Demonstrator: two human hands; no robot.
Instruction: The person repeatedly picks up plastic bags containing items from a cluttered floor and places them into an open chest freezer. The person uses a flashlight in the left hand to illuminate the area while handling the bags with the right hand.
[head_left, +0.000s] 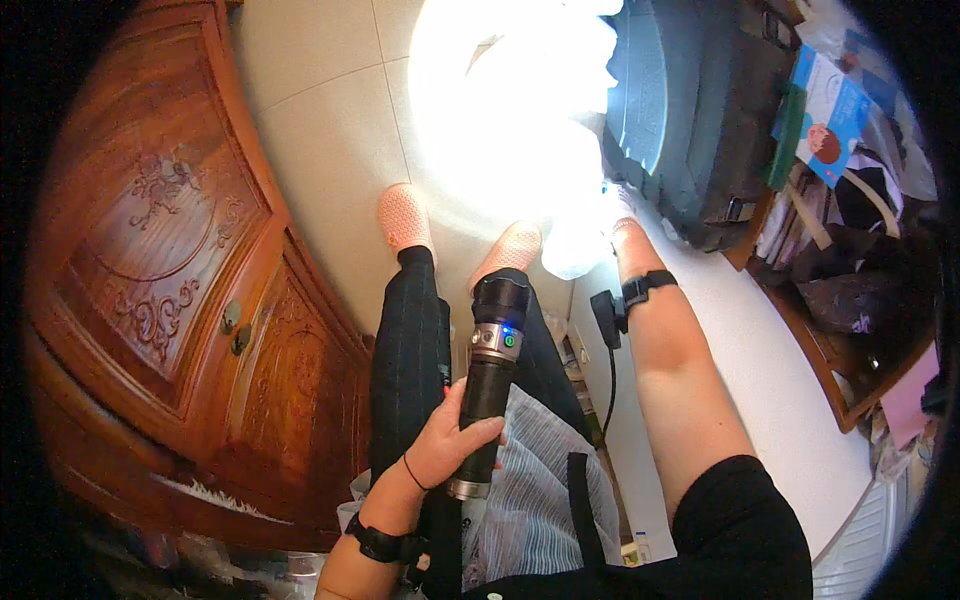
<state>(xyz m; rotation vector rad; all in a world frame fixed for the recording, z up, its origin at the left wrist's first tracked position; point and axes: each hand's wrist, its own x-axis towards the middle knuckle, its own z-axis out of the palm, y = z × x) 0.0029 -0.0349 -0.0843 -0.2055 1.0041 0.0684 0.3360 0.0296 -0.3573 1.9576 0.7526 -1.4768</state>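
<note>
My left hand (457, 439) grips the black barrel of a flashlight (491, 375), its head tilted away from me. A blue light and a green power mark show on its metal collar. The bright glare beyond it washes out much of the upper middle of the view. My right hand (619, 201) reaches into that glare, and its fingers cannot be made out. Beside it is a whitish, overexposed thing (576, 244), perhaps a plastic bag; whether my hand holds it is unclear. Dark straps with small devices circle both my forearms.
A carved wooden cabinet (247, 300) stands to the left. On the right, a white tabletop (750, 360) bears a dark case (705, 112) and a wooden shelf unit (832, 390) with bags and papers. Pale floor tiles (315, 112) lie ahead. A striped cloth (540, 487) covers my front.
</note>
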